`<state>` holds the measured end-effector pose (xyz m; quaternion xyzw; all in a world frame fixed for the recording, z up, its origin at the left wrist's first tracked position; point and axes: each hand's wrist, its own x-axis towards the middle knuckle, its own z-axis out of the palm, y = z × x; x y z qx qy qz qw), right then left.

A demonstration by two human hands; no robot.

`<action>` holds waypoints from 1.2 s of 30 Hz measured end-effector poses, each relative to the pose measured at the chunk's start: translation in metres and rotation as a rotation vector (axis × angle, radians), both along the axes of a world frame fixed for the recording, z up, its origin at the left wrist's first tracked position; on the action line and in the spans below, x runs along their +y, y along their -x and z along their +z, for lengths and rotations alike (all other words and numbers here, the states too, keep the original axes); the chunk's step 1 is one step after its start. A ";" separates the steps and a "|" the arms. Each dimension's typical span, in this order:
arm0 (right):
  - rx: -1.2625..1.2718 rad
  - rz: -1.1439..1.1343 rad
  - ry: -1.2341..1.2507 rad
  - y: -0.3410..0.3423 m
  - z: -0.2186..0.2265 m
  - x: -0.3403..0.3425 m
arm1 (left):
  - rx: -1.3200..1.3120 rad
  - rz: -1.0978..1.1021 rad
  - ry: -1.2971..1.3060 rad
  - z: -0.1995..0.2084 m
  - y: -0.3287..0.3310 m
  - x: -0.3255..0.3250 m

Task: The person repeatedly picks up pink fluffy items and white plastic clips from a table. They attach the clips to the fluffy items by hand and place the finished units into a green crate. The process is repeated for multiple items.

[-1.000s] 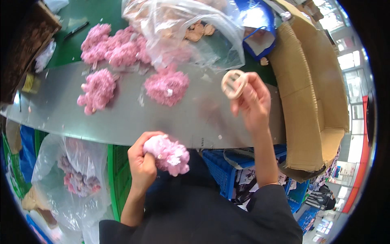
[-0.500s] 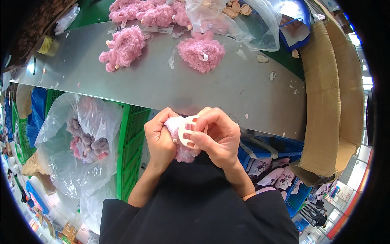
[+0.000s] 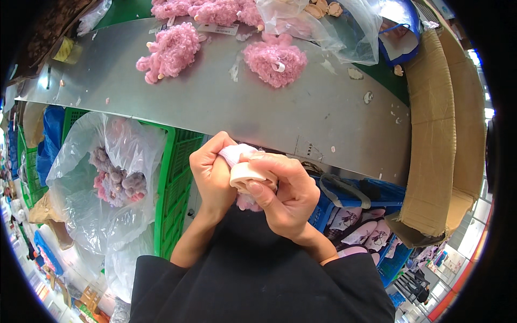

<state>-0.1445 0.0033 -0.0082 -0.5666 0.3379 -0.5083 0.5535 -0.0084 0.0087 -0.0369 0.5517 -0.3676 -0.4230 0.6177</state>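
By the metal table (image 3: 242,107), hands (image 3: 293,195) pinching cream piece (image 3: 244,177), pink plush (image 3: 247,203) — both partly hidden

No words or numbers legible. White label (image 3: 219,28) with dark print lay by the metal table's (image 3: 318,110) far edge; print too small. White loop tag (image 3: 278,67) on pink plush piece (image 3: 264,58): unreadable. Dark marks (image 3: 309,149) along near edge, undeciphered.
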 end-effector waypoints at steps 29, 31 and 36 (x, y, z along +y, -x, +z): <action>0.196 -0.177 0.192 -0.007 -0.015 -0.006 | 0.189 -0.016 -0.038 0.007 0.010 -0.004; 0.230 -0.158 0.221 -0.005 -0.015 -0.006 | 0.229 -0.048 -0.038 0.005 0.008 -0.004; 0.309 -0.215 0.331 -0.007 -0.021 -0.010 | 0.363 -0.077 0.027 0.000 0.006 -0.006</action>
